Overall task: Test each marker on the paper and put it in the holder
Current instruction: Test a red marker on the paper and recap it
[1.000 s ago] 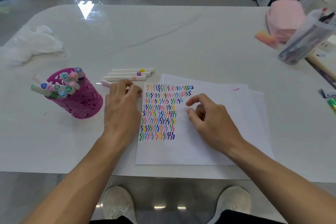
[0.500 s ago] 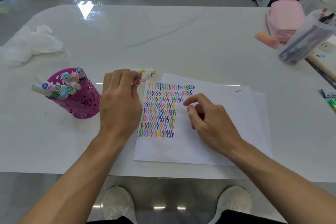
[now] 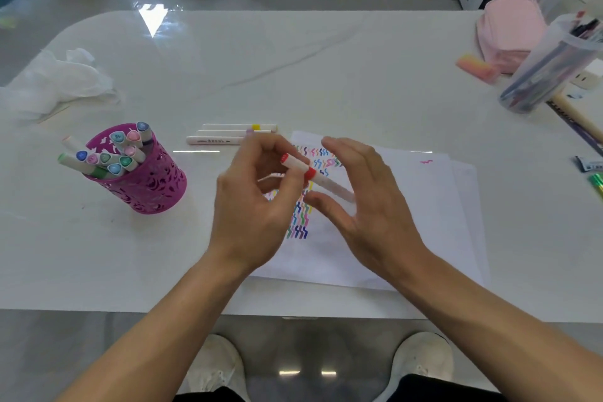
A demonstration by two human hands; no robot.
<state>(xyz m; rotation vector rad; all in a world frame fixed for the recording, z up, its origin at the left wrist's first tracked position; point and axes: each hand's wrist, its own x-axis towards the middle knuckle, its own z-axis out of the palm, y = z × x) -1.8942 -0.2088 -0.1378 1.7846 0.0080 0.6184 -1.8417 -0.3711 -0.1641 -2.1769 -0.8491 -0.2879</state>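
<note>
My left hand pinches a white marker with red caps and holds it tilted above the paper, which carries rows of coloured squiggles. My right hand hovers just right of the marker with fingers spread and relaxed; the marker's blurred lower end sits between its thumb and fingers, and contact is unclear. Three white markers lie side by side on the table behind my left hand. The magenta cut-out holder stands to the left with several markers in it.
A crumpled white tissue lies far left. At the right are a pink pouch, a clear tub of pens, a pink-orange eraser and a green pen at the table edge. My shoes show below the table's front edge.
My left hand picked a red-capped marker from the row on the table and lifted it over the paper. My right hand rose off the paper and opened beside the marker.
</note>
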